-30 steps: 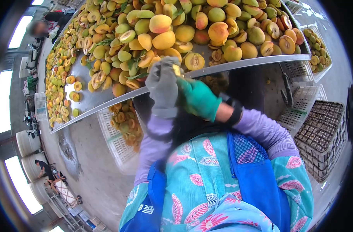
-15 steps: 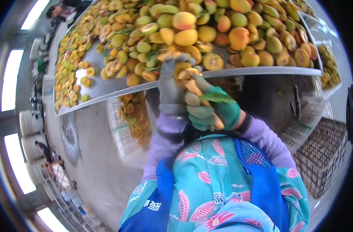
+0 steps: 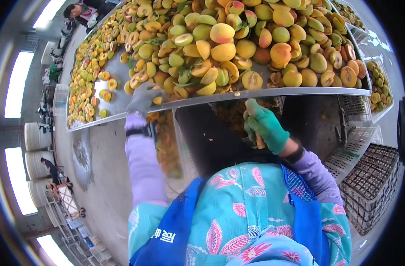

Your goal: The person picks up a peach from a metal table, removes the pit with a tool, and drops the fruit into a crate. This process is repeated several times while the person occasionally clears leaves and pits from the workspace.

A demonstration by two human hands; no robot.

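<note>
At the tray's front edge, my left hand (image 3: 145, 97), in a grey glove, has its fingers curled round a yellow peach piece (image 3: 157, 100). Part of that piece is hidden by the glove. My right hand (image 3: 265, 127), green-gloved, is below the edge, closed on a wooden-handled tool (image 3: 259, 141); only a short tan length of the handle shows, and its working end is hidden. Whole and halved peaches (image 3: 222, 52) are heaped on the metal tray (image 3: 202, 101) in front of me.
Below the tray on the left, a white crate (image 3: 181, 146) contains peach pieces. On the right are a dark plastic crate (image 3: 372, 181), a tilted white crate (image 3: 354, 148) and a filled crate (image 3: 380, 86). Another person (image 3: 85, 12) is at the far upper left.
My hands have parted from in front of me. The left has moved left to the tray edge; the right has moved slightly right, still holding the tool. The long leaf beside it is gone.
</note>
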